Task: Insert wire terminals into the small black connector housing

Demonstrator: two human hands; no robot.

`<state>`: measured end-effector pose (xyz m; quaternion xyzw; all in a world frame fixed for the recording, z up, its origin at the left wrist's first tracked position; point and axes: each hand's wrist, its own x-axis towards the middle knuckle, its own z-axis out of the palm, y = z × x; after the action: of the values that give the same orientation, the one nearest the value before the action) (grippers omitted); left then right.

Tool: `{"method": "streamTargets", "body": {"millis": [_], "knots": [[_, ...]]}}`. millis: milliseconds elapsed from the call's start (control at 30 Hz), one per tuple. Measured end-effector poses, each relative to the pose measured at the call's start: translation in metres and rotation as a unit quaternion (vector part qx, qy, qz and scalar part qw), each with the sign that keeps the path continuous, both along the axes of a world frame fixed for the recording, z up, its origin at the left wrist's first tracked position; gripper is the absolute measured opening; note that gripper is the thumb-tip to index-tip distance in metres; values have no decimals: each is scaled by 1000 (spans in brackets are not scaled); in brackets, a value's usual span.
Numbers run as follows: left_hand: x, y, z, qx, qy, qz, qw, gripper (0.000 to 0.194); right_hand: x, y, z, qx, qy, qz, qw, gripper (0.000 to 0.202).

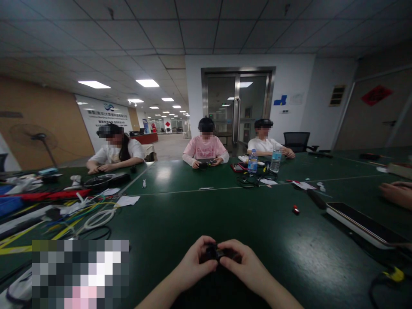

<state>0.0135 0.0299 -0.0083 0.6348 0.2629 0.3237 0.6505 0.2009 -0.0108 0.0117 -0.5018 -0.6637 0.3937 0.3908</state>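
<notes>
Between my two hands is a small black object [213, 252], held just above the green table near its front edge. My left hand [197, 258] grips its left end, thumb below and fingers curled over the top. From the other side my right hand [237, 257] closes on it with thumb and fingers. The fingers cover much of the object, and its dark surface hides the detail, so its kind cannot be made out.
Cables [99, 219] and papers [128, 201] crowd the left side. A tablet-like slab [363, 223] and a small red item [295, 209] lie to the right. Bottles [252, 162] stand farther back. Several people sit around the table [180, 214]; another person's hand [397, 193] rests at right.
</notes>
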Motion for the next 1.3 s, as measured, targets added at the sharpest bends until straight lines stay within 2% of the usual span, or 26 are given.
{"method": "streamTargets", "body": {"millis": [167, 367, 600, 800, 933, 1300], "knots": [[-1, 0, 0, 0, 1, -4, 1000, 39, 0, 0, -2, -12, 7, 2, 1000, 29], [-4, 0, 1, 38, 4, 1, 999, 36, -1, -2, 2, -17, 2, -3, 1000, 30], [-2, 1, -1, 16, -26, -20, 999, 39, -1, -1, 1, -9, 6, -3, 1000, 25], [-3, 2, -3, 32, -3, -10, 999, 47, -1, -1, 0, 4, 2, -5, 1000, 22], [-4, 1, 1, 41, 33, 2, 999, 41, -1, -2, 2, -3, -6, 0, 1000, 22], [-3, 1, 0, 30, 0, 0, 1000, 41, 2, -1, -1, -9, -2, -5, 1000, 28]]}}
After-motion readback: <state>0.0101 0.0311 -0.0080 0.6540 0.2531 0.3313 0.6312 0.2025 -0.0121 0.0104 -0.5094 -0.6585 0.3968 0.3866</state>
